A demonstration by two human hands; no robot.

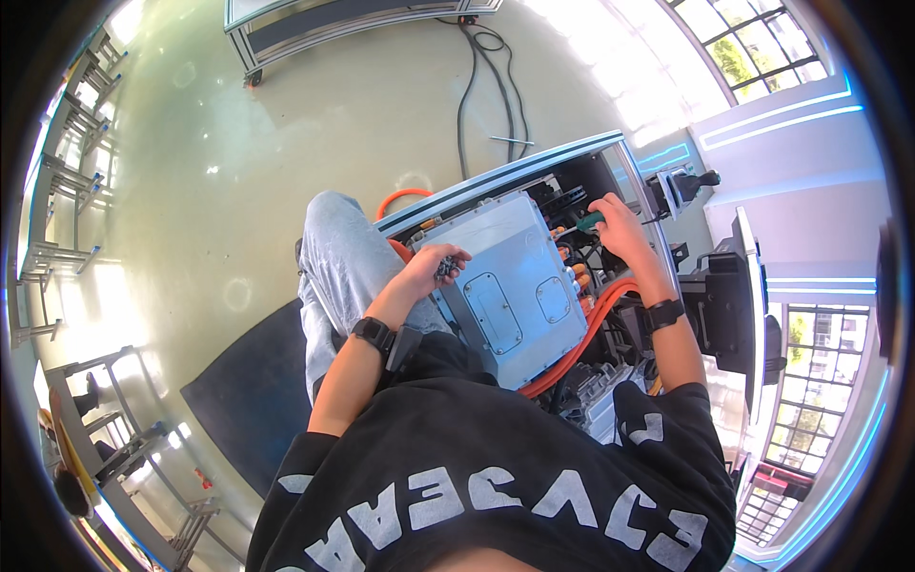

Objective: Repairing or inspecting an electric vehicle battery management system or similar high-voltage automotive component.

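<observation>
My left hand (431, 267) is cupped, palm up, holding several small dark screws (445, 266) at the near-left edge of a grey metal box (510, 286). My right hand (620, 227) grips a green-handled screwdriver (589, 221) at the box's far right corner, its tip pointing down among orange connectors. The box lies tilted inside an open machine frame (534, 162). Both wrists carry dark bands.
Thick orange cables (581, 343) curl around the box's right and lower sides. A black floor mat (248, 391) lies at the left under my leg. Black cables (486, 86) trail across the pale floor. Metal racks (67, 143) line the left; a dark monitor (734, 305) stands at the right.
</observation>
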